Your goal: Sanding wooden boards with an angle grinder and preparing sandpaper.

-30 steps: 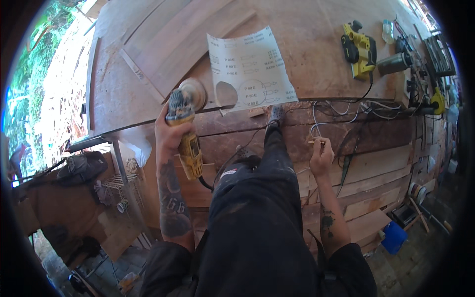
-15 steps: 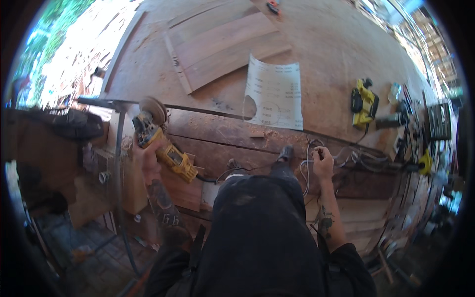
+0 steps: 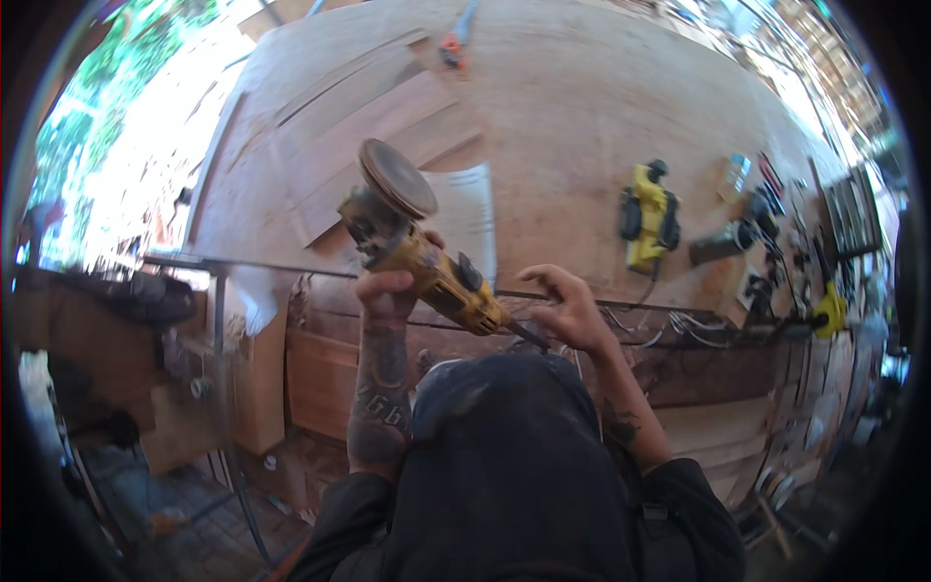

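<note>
My left hand [image 3: 388,291] is wrapped round the body of a yellow and black angle grinder [image 3: 441,286], raised and tilted over the near edge of the workbench. A round, worn sanding disc [image 3: 399,178] sits on its head and points away from me. From the rear end a dark cord [image 3: 529,336] runs toward my lap. Just right of that end is my right hand [image 3: 574,312], fingers curved and apart, with nothing visible in it. Behind the grinder, a sheet of sandpaper [image 3: 470,209] lies partly hidden on the bench.
Joined wooden boards [image 3: 388,126] lie on the workbench [image 3: 553,116]. An orange-tipped tool [image 3: 452,50] is at the far side. A yellow power planer [image 3: 648,218], a dark cylindrical tool [image 3: 722,242] and a clear jar [image 3: 734,177] stand to the right. Loose cables [image 3: 679,325] trail along the bench's near edge.
My left hand has brought the grinder up and rightward, in front of the sandpaper. My right hand has moved left toward the grinder's rear, its fingers opening from a pinch.
</note>
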The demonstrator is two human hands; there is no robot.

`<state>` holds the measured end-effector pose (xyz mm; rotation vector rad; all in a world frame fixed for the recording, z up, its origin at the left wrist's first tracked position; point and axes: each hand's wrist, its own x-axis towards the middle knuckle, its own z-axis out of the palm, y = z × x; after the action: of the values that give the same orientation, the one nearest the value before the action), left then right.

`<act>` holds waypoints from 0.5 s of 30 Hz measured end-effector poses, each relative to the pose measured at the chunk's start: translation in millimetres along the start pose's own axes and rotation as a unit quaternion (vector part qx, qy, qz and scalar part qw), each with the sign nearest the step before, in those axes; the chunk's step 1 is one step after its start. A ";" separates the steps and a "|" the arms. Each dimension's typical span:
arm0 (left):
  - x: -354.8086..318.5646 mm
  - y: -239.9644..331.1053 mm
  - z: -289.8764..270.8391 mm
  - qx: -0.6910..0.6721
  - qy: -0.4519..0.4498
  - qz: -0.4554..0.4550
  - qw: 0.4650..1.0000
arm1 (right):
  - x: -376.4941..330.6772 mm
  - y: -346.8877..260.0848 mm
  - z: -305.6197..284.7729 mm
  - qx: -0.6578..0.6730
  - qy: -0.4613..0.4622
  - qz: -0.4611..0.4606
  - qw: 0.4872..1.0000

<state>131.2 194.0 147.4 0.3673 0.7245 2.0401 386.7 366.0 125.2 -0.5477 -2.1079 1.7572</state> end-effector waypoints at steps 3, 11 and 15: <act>32.3 -82.7 18.3 -0.001 -0.075 -0.074 0.994 | 1.5 -7.6 -31.2 0.042 -0.038 0.026 0.998; 82.6 -214.9 37.2 -0.060 -0.193 -0.255 0.945 | -20.1 33.3 -78.8 -0.030 0.072 0.139 0.987; 106.5 -228.4 33.3 0.002 -0.191 -0.279 0.941 | -25.5 65.6 -77.5 -0.166 0.235 0.149 0.946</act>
<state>242.9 389.5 29.2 0.4804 0.5141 1.3772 451.9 429.9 73.9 -1.2957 -2.0448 1.2278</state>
